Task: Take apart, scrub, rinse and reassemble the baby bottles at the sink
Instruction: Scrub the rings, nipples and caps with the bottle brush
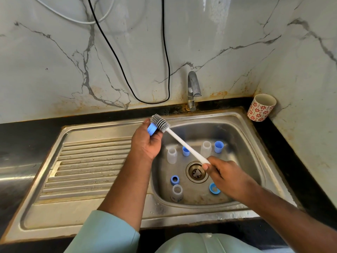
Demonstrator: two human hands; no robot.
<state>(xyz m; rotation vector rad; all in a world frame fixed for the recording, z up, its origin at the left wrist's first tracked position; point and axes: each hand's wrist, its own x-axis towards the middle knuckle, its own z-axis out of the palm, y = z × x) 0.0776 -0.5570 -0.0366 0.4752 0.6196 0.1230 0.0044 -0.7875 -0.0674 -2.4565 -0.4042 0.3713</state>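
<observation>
**Brush meets blue ring above the basin**

A marble-veined wall, a black counter and a steel sink (242, 125) with a ribbed drainboard set the scene. The left hand (145, 143) is up over the basin's near-left edge, fingers curled round a blue bottle ring (151, 129). The right hand (226, 175) grips the white handle end of the bottle brush (184, 143), whose grey bristle head lies against that ring — one brush, one held ring.

Below and between the hands, count them: three clear bottle bodies — one (172, 155) just under the left hand, one (206, 147) beyond the brush handle, one (177, 192) nearer the viewer. Two upright blue caps (186, 151) (218, 146) stand beside the far pair of bottles. Two more blue rings lie on the basin floor — one (174, 180) left of the drain (197, 172), one (213, 188) partly tucked under the right wrist.

Beyond the hands stands one tap (193, 88); far right of the right hand, one red-flowered cup (261, 107) sits in the corner. Two cables, black (165, 52) and white (80, 21), hang on the wall.
</observation>
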